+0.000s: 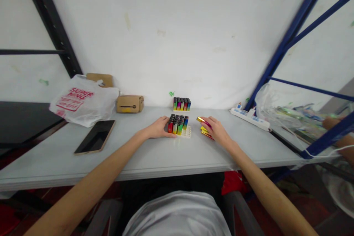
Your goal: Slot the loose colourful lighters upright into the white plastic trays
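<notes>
Shirt (177,215), table edge (166,174) — well inside, right hand (218,131) holds lighter (201,119).

Forearms (110,171) stretched forward, left grip (159,128) spread, right grip (217,129) pinched

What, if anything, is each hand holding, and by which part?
Right hand: a lighter, by its purple end, gold end free. Left hand: at the lighters' tray, grip unclear.

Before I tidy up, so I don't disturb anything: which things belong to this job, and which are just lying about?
Job:
lighter in right hand
loose lighters
partly filled tray by left hand
probably rear lighters

Lying about:
phone
plastic bag
cardboard box
power strip
</notes>
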Motion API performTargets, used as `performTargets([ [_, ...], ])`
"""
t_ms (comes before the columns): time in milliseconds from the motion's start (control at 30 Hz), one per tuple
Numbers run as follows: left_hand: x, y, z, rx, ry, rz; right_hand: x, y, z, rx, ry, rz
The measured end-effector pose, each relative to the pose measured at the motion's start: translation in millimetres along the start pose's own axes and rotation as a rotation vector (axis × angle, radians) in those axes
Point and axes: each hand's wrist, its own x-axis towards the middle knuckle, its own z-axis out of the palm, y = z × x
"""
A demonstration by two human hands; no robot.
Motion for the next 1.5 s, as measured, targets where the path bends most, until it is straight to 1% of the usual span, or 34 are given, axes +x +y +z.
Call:
performTargets([
  [67, -0.3, -0.1, 0.0, -0.011, 0.008, 0.011, 9.7, -2.1, -4.1, 0.083, 0.050, 0.089],
  [133, -0.7, -0.4, 0.0, -0.012, 0.007, 0.018, 20.3, -3.5, -5.3, 0.149, 0.142, 0.163],
  [233, -1.1, -0.2, -0.4, 0.004, -0.001, 0.021, 38.0, -3.5, -2.3, 0.319, 0.259, 0.200],
  [367, -1.5, 0.8, -1.2, 0.019, -0.006, 0.009, 58.5, -2.0, 9.1, 0.623, 0.307, 0.249],
  [467, -1.4, 0.6, -1.0, 0.024, 0.002, 0.009, 62.6, -0.6, 21.4, 0.741, 0.291, 0.301],
  [633, -0.6, -1.3, 0.7, 0.031, 0.018, 0.011, 54.5, 9.0, 38.7, 0.695, 0.243, 0.342],
  [767, -0.4, -1.3, 0.3, 0.027, 0.013, -0.004, 52.7, 15.3, 46.4, 0.762, 0.178, 0.357],
  [867, -0.9, -0.1, -1.1, 0.017, 0.017, -0.004, 53.9, 11.6, 47.6, 0.930, 0.144, 0.360],
  [967, -1.4, 1.5, -2.3, 0.005, 0.021, -0.005, 54.0, 5.8, 44.2, 1.032, 0.172, 0.369],
  [1033, -1.4, 2.5, -2.7, 0.005, 0.019, -0.009, 53.1, 3.9, 40.6, 1.021, 0.174, 0.378],
  [1167, -1.2, 4.6, -3.1, 0.011, 0.020, -0.015, 51.0, 3.1, 35.7, 0.981, 0.107, 0.350],
  [1300, -1.3, 5.3, -3.6, 0.006, 0.023, -0.009, 50.0, -2.0, 38.0, 1.041, 0.070, 0.302],
  [1400, -1.4, 4.7, -3.6, 0.001, 0.030, -0.002, 50.1, -6.1, 41.9, 1.049, 0.077, 0.357],
  [1500, -1.1, 3.5, -3.2, 0.005, 0.028, 0.000, 49.7, -5.8, 44.5, 0.961, 0.068, 0.408],
])
